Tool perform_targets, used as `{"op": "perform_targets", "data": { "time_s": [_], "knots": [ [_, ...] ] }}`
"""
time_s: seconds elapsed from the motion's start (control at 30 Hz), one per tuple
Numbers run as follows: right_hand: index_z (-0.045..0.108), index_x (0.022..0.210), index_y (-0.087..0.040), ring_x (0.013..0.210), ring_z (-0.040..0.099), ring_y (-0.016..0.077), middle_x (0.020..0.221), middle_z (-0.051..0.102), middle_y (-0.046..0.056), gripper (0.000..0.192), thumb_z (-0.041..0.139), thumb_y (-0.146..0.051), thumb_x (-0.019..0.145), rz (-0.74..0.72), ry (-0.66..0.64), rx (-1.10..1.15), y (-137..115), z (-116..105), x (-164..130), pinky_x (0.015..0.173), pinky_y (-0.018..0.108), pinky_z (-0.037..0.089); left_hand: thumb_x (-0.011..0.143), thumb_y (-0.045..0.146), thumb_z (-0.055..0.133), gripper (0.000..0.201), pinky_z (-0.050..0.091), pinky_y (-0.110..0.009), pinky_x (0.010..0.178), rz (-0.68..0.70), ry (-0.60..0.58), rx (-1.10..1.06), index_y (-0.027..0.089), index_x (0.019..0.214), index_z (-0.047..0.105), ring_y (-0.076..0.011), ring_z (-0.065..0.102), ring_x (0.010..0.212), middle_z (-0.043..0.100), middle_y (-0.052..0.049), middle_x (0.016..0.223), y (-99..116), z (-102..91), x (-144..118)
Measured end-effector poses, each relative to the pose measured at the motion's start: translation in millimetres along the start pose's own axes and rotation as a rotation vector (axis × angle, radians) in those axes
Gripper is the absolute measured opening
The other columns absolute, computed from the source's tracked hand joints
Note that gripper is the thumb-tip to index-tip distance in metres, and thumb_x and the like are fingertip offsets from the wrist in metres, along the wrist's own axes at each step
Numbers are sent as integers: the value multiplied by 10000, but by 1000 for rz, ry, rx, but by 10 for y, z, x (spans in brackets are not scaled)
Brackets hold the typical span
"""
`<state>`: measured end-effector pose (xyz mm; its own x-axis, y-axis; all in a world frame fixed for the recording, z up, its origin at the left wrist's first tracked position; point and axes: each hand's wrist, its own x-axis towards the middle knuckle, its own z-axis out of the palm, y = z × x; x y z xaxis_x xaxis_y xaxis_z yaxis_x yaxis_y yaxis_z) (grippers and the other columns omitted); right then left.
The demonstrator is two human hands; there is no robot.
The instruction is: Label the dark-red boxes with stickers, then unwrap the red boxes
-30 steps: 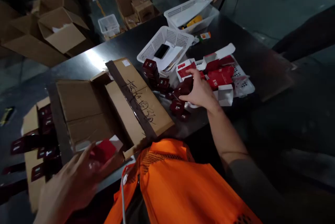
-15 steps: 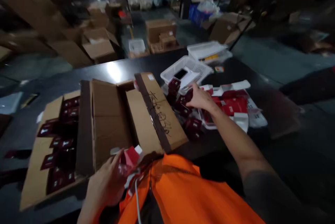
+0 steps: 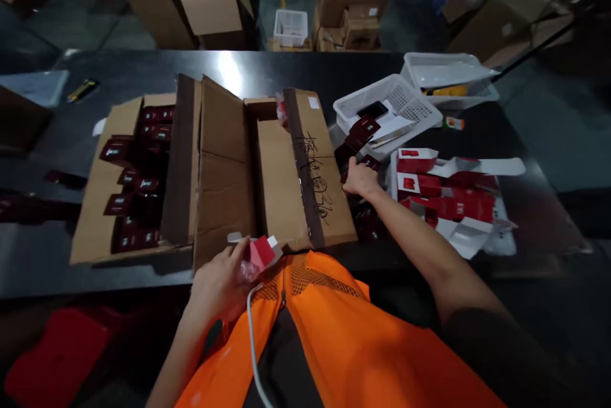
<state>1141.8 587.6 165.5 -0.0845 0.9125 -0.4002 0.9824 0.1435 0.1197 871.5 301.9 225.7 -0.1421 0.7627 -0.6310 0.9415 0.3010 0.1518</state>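
My left hand (image 3: 220, 286), low in front of the orange vest, is closed around a small red-and-white box (image 3: 261, 254) with clear plastic at its side. My right hand (image 3: 361, 180) reaches to the right side of the large cardboard carton (image 3: 286, 185). Its fingers are curled on a dark red box (image 3: 344, 154) among several similar ones, and the fingertips are partly hidden. On the left, an open carton (image 3: 91, 223) holds several dark red boxes (image 3: 138, 239).
A white basket (image 3: 341, 105) holding a phone (image 3: 373, 111) stands beyond my right hand. At the right, a tray is heaped with opened red-and-white boxes (image 3: 470, 204). A second white basket (image 3: 449, 67) and a yellow-black cutter (image 3: 83, 90) also lie on the dark table (image 3: 267, 64).
The view has turned and tilted down, so the table sits higher in it. My right hand stays among the dark red boxes, nearer the carton's edge. My left hand still holds its box.
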Motion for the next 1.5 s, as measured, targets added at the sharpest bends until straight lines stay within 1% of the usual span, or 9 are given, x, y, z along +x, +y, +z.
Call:
{"op": "perform_targets", "data": {
  "time_s": [0.2, 0.4, 0.63, 0.9, 1.07, 1.17, 1.27, 1.4, 1.5],
  "knots": [
    [287, 1450, -78, 1224, 619, 364, 1326, 522, 298, 831, 748, -341, 810, 145, -10, 16, 18, 80, 9, 962, 409, 518, 836, 298, 686, 855, 490, -341, 859, 71, -20, -10, 265, 1583, 270, -302, 621, 1234, 599, -120, 1403, 30, 30, 117],
    [418, 1395, -97, 1160, 669, 317, 1231, 615, 247, 744, 783, -269, 770, 200, -36, 132, 73, 169, -206, 934, 363, 520, 769, 96, 601, 884, 481, -315, 967, 137, -70, -20, 283, 1579, 300, -257, 586, 1314, 520, -115, 1529, 82, 65, 268],
    [456, 1406, -114, 1161, 638, 294, 1298, 594, 206, 664, 750, -291, 838, 237, -15, 234, 133, 276, -84, 932, 395, 519, 693, 176, 678, 955, 518, -376, 958, 200, -29, -11, 269, 1579, 335, -325, 613, 1286, 562, -135, 1489, 128, 116, 666],
    [509, 1407, -188, 1222, 586, 282, 1398, 547, 127, 523, 668, -372, 945, 254, -96, 180, 215, 381, -175, 1002, 492, 529, 657, 73, 620, 998, 485, -368, 1021, 127, -62, -100, 304, 1581, 324, -301, 543, 1378, 470, -99, 1585, 18, 305, 592],
    [600, 1285, -156, 1085, 663, 231, 1253, 643, 103, 378, 662, -335, 959, 151, -88, 113, 131, 117, -317, 915, 431, 582, 737, 138, 607, 888, 483, -372, 1015, 99, -40, -176, 310, 1569, 351, -297, 564, 1356, 465, -102, 1586, -60, 468, 511],
    [591, 1296, -120, 1112, 670, 277, 1222, 661, 161, 352, 600, -282, 983, -3, -16, 60, -103, -206, -446, 917, 443, 565, 799, 177, 576, 813, 473, -355, 1021, 111, -52, -204, 262, 1573, 341, -278, 562, 1354, 488, -122, 1564, -64, 495, 450],
    [401, 1502, -151, 1388, 494, 276, 1463, 512, 203, 459, 392, -270, 1059, -304, 72, 23, -646, -425, -467, 1098, 432, 451, 807, 229, 578, 795, 433, -347, 1066, 177, 33, -260, 229, 1566, 338, -274, 537, 1363, 514, -126, 1536, -47, 432, 400],
    [542, 1403, -225, 1405, 469, 207, 1447, 558, 103, 381, 500, -312, 1034, -698, -101, -51, -1499, -314, -309, 1179, 345, 370, 714, 247, 635, 828, 447, -370, 1040, 256, 73, -333, 216, 1511, 412, -305, 551, 1317, 561, -120, 1463, -50, 306, 422],
    [666, 1192, -177, 1180, 631, 222, 1238, 673, 83, 284, 671, -326, 949, -706, -255, -185, -1762, -158, -136, 1062, 412, 498, 673, 220, 646, 829, 479, -360, 987, 271, 132, -473, 248, 1478, 450, -293, 587, 1255, 578, -93, 1412, -137, 306, 457]
  ]
}}
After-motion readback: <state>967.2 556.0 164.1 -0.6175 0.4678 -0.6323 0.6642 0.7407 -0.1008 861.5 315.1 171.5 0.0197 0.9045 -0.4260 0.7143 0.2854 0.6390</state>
